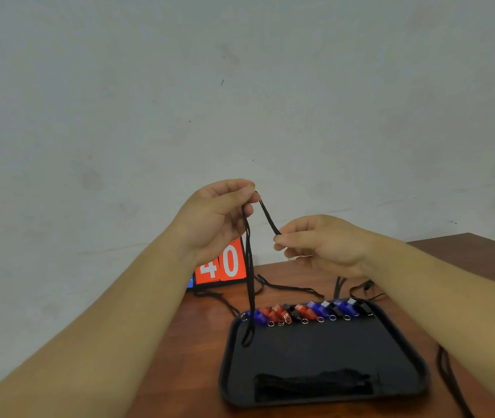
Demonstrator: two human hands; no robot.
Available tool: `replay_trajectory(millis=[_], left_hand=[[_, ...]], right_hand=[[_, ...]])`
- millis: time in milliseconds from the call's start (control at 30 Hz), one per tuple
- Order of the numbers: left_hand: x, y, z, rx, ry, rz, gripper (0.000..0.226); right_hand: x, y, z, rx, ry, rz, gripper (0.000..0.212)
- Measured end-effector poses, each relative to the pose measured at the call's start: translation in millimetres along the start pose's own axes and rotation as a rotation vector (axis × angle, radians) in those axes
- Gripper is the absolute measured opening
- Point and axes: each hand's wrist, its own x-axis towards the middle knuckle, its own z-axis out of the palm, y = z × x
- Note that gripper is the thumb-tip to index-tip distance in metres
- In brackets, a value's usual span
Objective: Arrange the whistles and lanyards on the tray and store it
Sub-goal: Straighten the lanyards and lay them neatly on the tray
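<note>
A black tray point(324, 348) lies on the brown table point(192, 342). Along its far edge runs a row of several whistles point(306, 313), red, blue and black, each with a metal ring. A bundle of folded black lanyards point(312, 384) lies near the tray's front edge. My left hand point(216, 218) is raised above the table and pinches a black lanyard point(249, 267), whose loop hangs down to the tray's left side. My right hand point(321, 244) pinches the other end of the same lanyard, a short stretch running between both hands.
An orange scoreboard point(222, 263) showing "40" stands at the table's back, by the grey wall. Loose black lanyards point(288, 286) lie on the table behind the tray, and another lanyard point(448, 375) trails off the right of the tray.
</note>
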Motion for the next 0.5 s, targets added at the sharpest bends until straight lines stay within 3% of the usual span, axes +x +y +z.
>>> replay_trajectory(millis=[300, 500], left_hand=[[0.9, 0.1, 7.8, -0.234, -0.017, 0.019, 0.009], [3.1, -2.4, -5.2, -0.225, -0.008, 0.014, 0.009]], right_hand=[[-8.2, 4.0, 19.7, 0.374, -0.313, -0.010, 0.008], [-10.9, 3.5, 9.8, 0.460, -0.326, 0.013, 0.014]])
